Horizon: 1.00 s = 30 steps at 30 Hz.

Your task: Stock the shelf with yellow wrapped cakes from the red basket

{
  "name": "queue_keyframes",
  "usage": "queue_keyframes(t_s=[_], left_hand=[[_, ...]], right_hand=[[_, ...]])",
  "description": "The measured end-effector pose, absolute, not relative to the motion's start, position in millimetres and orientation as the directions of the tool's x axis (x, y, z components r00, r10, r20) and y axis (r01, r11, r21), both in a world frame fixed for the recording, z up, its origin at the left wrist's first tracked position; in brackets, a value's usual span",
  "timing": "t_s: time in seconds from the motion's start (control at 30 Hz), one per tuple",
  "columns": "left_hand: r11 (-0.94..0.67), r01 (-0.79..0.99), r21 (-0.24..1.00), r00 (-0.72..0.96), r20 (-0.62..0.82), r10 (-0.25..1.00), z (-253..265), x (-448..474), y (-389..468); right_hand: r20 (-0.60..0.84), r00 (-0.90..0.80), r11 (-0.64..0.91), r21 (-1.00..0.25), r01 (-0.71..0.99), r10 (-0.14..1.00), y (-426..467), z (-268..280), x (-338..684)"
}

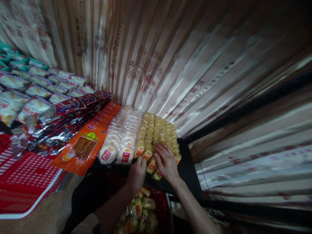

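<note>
Rows of small yellow-wrapped snack packets (158, 125) stand on a black shelf (186, 162). At the front of these rows my left hand (137, 174) has its fingers closed at the lower edge of a yellow packet (148, 153). My right hand (167, 162) lies over the front packets to its right, fingers stretched out and thumb apart, touching them. Two loose-looking yellow packets (151, 165) sit between the hands at the shelf's front edge. Below my forearms, more yellow packets (142, 211) lie in a red container (162, 203).
Left of the yellow rows stand clear-wrapped white round crackers (125, 154), then orange snack bags (85, 146) and dark red packets (73, 125). White snack bags (36, 107) fill the far left. A red basket (29, 175) stands below. Pleated printed sheeting (146, 65) hangs behind.
</note>
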<state>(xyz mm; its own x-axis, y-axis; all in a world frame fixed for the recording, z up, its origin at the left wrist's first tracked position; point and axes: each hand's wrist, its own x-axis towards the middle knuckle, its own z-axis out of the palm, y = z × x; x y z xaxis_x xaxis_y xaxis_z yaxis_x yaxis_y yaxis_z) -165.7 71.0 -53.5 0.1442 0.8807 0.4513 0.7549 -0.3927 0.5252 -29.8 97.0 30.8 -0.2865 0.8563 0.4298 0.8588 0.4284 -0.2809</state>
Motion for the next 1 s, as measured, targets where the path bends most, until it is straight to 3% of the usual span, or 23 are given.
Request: queue_keyframes(t_s=[0.2, 0.4, 0.63, 1.0], left_hand=[[-0.388, 0.751, 0.534, 0.155, 0.429, 0.890, -54.3, -163.4, 70.9], [-0.399, 0.727, 0.559, 0.162, 0.425, 0.891, -57.1, -163.1, 72.5], [-0.447, 0.759, 0.472, 0.170, 0.519, 0.838, -67.8, -164.1, 71.6], [-0.419, 0.757, 0.501, 0.185, 0.450, 0.873, -64.4, -166.0, 71.5]], right_hand=[[0.335, -0.390, 0.458, -0.155, 0.875, 0.858, 105.9, 40.2, -42.1], [0.353, -0.367, 0.444, -0.165, 0.881, 0.861, 116.9, 41.2, -42.1], [0.330, -0.371, 0.436, -0.152, 0.887, 0.868, 132.5, 32.7, -49.1], [0.406, -0.280, 0.386, -0.206, 0.899, 0.870, 146.7, 31.0, -43.4]])
